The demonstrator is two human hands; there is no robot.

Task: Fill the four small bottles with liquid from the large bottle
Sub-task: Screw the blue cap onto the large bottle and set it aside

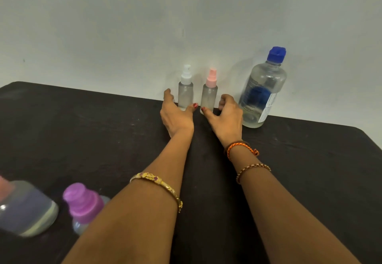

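Two open hands [201,116] seemingly cup, without gripping, two small bottles [197,92].

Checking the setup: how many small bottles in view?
4. White-pump bottle by the left hand; pink-spray bottle by the right hand; purple-capped bottle and a blurred bottle near left, both partly hidden.

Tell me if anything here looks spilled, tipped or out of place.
Nothing stands out. The white-capped bottle, pink-capped bottle and large bottle stand upright and capped by the wall, and no spill shows on the table.
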